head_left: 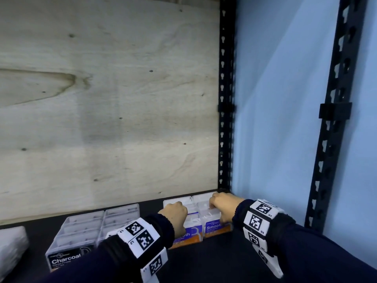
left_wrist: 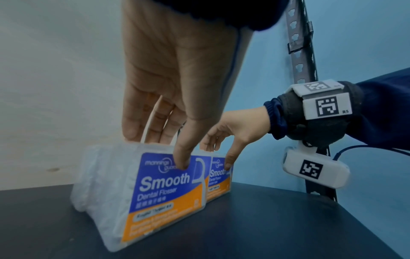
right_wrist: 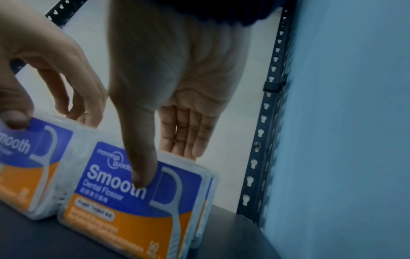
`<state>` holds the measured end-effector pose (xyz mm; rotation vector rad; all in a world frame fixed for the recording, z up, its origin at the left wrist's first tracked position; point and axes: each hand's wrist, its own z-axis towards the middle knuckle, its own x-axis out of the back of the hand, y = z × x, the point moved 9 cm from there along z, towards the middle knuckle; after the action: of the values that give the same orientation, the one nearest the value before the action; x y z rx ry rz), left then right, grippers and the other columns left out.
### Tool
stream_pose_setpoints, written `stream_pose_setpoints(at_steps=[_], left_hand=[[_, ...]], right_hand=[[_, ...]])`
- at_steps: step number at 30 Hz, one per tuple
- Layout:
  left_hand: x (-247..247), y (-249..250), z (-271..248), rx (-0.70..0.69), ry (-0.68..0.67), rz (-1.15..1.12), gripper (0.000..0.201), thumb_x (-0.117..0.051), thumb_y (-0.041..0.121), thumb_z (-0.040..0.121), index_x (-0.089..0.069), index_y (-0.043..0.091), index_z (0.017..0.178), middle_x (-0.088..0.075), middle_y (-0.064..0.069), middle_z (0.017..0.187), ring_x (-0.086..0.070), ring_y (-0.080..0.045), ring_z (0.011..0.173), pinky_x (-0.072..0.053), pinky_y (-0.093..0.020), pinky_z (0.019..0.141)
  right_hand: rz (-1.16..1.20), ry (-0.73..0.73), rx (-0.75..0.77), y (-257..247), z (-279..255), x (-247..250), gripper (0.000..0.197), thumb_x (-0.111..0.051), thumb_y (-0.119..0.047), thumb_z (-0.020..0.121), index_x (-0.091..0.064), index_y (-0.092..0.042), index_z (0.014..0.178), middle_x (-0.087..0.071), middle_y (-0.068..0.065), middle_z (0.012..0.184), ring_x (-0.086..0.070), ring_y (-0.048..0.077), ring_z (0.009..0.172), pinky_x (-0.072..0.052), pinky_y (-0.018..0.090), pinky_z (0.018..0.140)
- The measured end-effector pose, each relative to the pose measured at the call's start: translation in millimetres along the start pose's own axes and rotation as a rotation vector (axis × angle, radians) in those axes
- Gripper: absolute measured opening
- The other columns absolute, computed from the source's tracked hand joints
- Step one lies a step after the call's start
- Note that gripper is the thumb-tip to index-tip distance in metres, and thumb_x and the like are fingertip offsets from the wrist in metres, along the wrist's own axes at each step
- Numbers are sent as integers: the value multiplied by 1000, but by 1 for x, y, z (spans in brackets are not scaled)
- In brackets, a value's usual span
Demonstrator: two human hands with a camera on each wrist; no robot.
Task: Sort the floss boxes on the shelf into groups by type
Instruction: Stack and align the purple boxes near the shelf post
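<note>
Two rows of blue-and-orange Smooth floss boxes (head_left: 214, 228) stand side by side at the back right of the dark shelf (head_left: 204, 262). My left hand (head_left: 175, 213) holds the left row (left_wrist: 166, 192), thumb on the front label and fingers over the far end. My right hand (head_left: 222, 205) holds the right row (right_wrist: 124, 210) the same way, close to the corner post. Both rows rest on the shelf. Two rows of clear boxes with a black Charcoal label (head_left: 67, 260) stand to the left, partly hidden by my left wrist.
A plywood panel (head_left: 102, 99) closes the back. Black slotted posts (head_left: 225, 99) and a blue wall (head_left: 275, 119) bound the right side, tight against the right row. A white bag (head_left: 10, 248) lies at the far left. Bare shelf lies in front of the boxes.
</note>
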<state>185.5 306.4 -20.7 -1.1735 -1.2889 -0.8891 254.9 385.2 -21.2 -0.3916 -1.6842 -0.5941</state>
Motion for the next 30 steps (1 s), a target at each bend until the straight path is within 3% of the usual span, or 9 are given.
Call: stream_pose_setpoints(at_steps=[5,13,17,20,22,25,30], left_hand=[[1,-4,5,8,32,-26,39,-55,19,91,-55,0,125,-47,-14,132,-52,-32,119,-47,-36,97],[-1,1,3,-30,66,-19,38,-51,8,92,-51,2,130,-48,-15,133,-51,-32,121,-48,-38,99],[1,3,2,-29,63,-46,42,-55,14,90,-49,3,130,-46,-13,133,-49,-30,121,-48,-37,96],[-2,7,5,-27,53,-45,57,-63,21,85,-40,4,134,-37,-12,139,-42,-27,127,-46,-37,97],[-8,7,10,-11,25,-11,77,-70,26,80,-28,3,141,-29,-14,147,-34,-28,136,-40,-38,105],[-19,5,17,47,-54,21,104,-74,26,78,-3,-1,150,0,-18,159,-7,-33,148,-24,-43,119],[-25,2,25,84,-60,-20,70,-44,3,95,-1,0,150,3,-16,160,-6,-30,148,-21,-42,119]], right_hand=[[-36,17,17,-3,-5,0,46,-60,-6,83,-49,-1,127,-45,15,133,-49,29,119,-43,33,96],[-41,3,-22,-1,-3,-2,48,-62,-6,83,-46,0,128,-44,16,134,-51,30,119,-45,34,95],[-50,13,-44,1,-4,-3,55,-62,-5,82,-41,0,133,-39,16,137,-46,30,124,-42,34,100],[-27,13,-56,3,-1,-6,75,-70,-10,78,-30,-1,140,-33,16,144,-38,30,131,-36,34,108],[-7,3,-60,4,1,-8,86,-71,-8,78,-18,-1,146,-22,18,152,-28,32,139,-28,34,114],[8,-35,-59,1,3,-16,88,-63,-7,84,-4,-1,149,-3,21,158,-8,33,147,-14,35,120],[-20,-70,-81,-1,10,-31,93,-61,-17,88,6,3,148,8,23,157,4,33,147,-4,35,120]])
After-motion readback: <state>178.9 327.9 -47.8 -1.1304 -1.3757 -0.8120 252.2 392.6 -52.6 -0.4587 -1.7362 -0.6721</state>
